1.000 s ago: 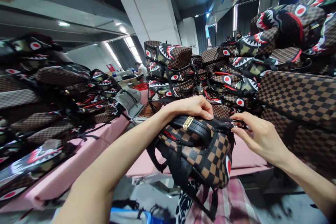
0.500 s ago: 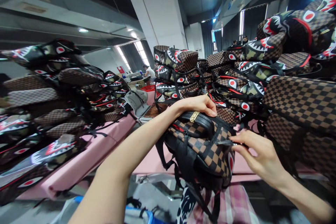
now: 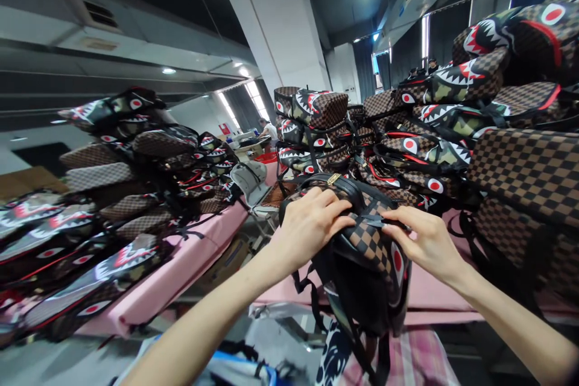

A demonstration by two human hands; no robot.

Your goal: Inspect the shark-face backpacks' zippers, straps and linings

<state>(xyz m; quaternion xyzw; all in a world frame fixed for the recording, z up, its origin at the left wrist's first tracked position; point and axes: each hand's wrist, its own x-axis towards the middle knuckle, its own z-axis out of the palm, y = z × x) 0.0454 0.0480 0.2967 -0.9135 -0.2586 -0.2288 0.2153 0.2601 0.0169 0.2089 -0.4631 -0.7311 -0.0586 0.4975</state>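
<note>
Left hand (image 3: 312, 223) grips the checkered backpack (image 3: 371, 247), right hand (image 3: 423, 241) pinches its black strap (image 3: 373, 219); gold badge (image 3: 333, 179) unreadable

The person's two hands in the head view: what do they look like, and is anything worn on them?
The left hand and the right hand are both bare: no gloves, and no ring, watch or bracelet shows. Both forearms are uncovered as far as the picture's edge, so no sleeve is visible.
</note>
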